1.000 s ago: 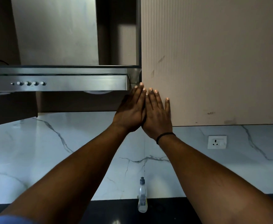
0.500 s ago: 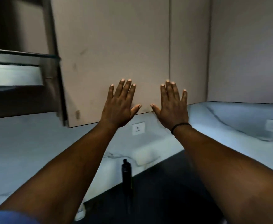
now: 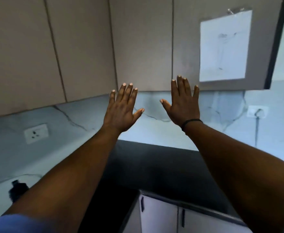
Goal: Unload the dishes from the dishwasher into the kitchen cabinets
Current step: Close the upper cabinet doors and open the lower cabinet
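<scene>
Both hands are raised, backs to the camera, before the shut upper cabinets (image 3: pixel 137 47) in the corner. Left hand (image 3: pixel 121 110) and right hand (image 3: pixel 184 105): each grip spread flat, holding nothing. No dishes and no dishwasher are in view. The dark surface (image 3: pixel 163 165) below is bare here. Recommended: turn to find the dishwasher, and open a cabinet door by its lower edge before carrying dishes.

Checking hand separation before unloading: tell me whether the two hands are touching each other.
Apart. The head view shows the left hand and right hand raised open, with marble backsplash plainly visible in the gap between their thumbs.
</scene>
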